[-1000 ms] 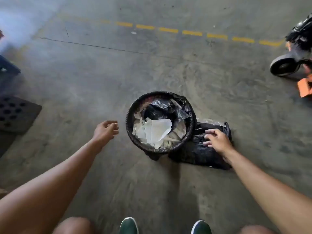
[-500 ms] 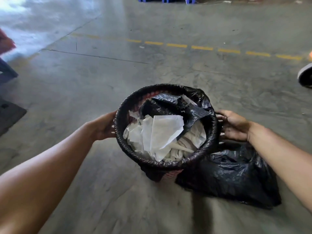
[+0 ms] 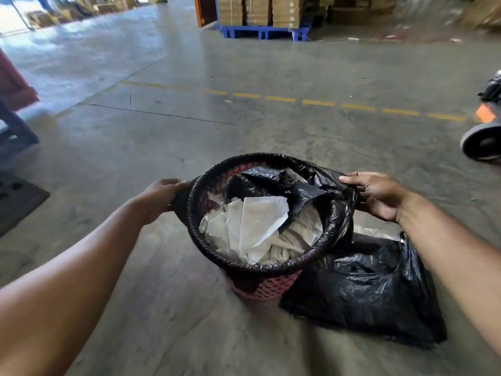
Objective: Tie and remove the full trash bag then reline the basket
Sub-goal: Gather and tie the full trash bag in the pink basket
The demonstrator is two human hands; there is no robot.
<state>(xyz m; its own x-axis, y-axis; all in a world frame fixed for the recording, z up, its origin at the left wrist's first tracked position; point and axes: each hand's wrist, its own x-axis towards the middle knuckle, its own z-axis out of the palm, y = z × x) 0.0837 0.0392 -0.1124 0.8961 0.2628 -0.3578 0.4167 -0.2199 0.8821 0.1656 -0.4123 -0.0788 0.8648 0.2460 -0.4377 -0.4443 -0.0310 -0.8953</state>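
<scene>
A pink mesh basket (image 3: 267, 287) stands on the concrete floor in front of me. A black trash bag (image 3: 329, 213) lines it and folds over the rim; white crumpled paper (image 3: 257, 226) fills it. My left hand (image 3: 160, 195) pinches the bag's edge at the rim's left side. At the right side, my right hand (image 3: 379, 195) grips the bag's edge, which is lifted off the rim there. A pack of spare black bags (image 3: 374, 294) lies on the floor, touching the basket's right side.
A wheeled machine (image 3: 484, 137) with an orange part sits at the right edge. A dark perforated mat (image 3: 19, 204) lies at the left. A dashed yellow line (image 3: 317, 103) crosses the floor ahead. Cartons on a blue pallet (image 3: 264, 31) stand far back.
Both hands went from resting against the basket's sides to gripping the bag's edge at the rim. The right edge of the bag has come up off the rim. The view tilted up.
</scene>
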